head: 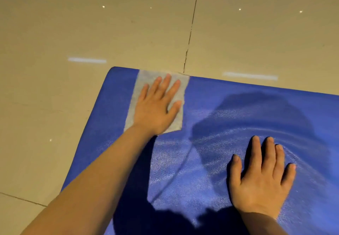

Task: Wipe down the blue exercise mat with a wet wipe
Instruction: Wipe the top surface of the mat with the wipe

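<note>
Hands flat — left (pixel 156 110) on wipe (pixel 145 80), right (pixel 260 177) on mat (pixel 229 110).

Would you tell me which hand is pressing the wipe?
The left hand, flat on the wet wipe at the mat's far edge; the right hand rests on bare mat.

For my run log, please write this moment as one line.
left hand: flat on wet wipe | wipe: mat far edge | right hand: flat on mat

mat (pixel 229 117): blue, fine pebbled grain, pale sheen | wipe (pixel 145 80): whitish-grey, plain | floor (pixel 110 23): beige glossy tiles, dark joints
</note>
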